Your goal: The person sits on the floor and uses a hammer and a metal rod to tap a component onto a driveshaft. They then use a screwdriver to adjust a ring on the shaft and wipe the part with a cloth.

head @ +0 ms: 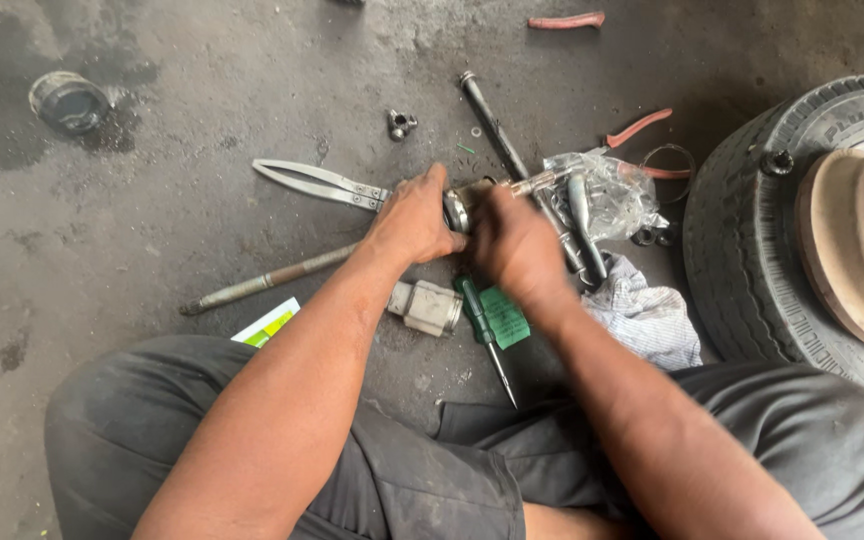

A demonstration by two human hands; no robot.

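Left hand [414, 218] fingers wrap metal part [457, 208]; right hand [514, 245] grips other end (fingers hidden). Part lies sideways between hands, above screwdriver [480, 325].

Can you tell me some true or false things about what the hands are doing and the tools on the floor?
1. Both hands grip a small metal cylindrical part. True: the left hand and the right hand close on it from either side.
2. A green-handled screwdriver lies on the floor below the hands. True.
3. The tyre lies on the left side of the picture. False: it is at the right edge.
4. The metal pliers are in the right hand. False: they lie on the floor, left of the left hand.
5. A long metal rod lies on the floor. True.
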